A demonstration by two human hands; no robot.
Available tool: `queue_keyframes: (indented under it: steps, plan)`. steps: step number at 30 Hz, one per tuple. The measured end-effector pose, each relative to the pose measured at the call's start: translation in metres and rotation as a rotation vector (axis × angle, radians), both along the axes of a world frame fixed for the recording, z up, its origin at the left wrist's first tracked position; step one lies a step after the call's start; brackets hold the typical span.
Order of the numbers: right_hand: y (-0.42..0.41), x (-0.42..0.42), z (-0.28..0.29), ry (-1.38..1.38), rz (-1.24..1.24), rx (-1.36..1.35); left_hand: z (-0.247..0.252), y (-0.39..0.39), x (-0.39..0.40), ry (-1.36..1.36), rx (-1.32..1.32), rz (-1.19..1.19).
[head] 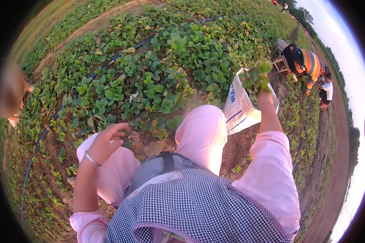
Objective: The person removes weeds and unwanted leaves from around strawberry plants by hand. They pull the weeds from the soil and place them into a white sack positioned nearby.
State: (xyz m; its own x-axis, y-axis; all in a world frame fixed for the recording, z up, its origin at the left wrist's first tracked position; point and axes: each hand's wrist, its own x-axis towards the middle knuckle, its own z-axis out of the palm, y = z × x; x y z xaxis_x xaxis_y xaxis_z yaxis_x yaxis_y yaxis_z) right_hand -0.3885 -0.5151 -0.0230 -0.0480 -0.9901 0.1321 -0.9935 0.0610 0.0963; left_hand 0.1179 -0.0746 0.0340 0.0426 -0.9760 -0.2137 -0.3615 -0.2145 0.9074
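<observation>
My right hand [264, 96] grips a bunch of leafy strawberry plants [255, 79] over the mouth of a white woven sack [235, 111]. Leaves hide most of its fingers. The sack stands upright on the soil beside my knee, its top gaping, and bears blue writing and stripes. Above my other knee, my left hand [106, 145] holds nothing; its fingers are slightly bent and apart, and a silver bangle [92, 159] circles the wrist. Low strawberry plants [149, 86] grow densely in front of my knees, with bare soil [147, 144] at their near edge.
A thin dark irrigation hose [112, 60] runs through the plants. At the right, a person in a striped top [310, 63] bends over beside a wooden stool [280, 65], near a person in white [327, 88]. Another person [9, 88] is at the far left.
</observation>
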Motion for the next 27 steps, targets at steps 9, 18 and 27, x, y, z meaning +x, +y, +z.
queue_keyframes:
  steps: [9,18,27]
  plan:
    - [0.091,0.090,0.015,-0.507,0.450,0.005,-0.040,0.027,-0.045,-0.735,0.080,-0.302]
    - [0.283,0.219,0.025,-0.372,1.336,0.670,-0.036,0.047,-0.054,-0.760,0.343,-0.565]
    - [0.318,0.205,0.018,-0.754,1.045,1.208,-0.044,0.101,-0.063,0.307,0.340,0.098]
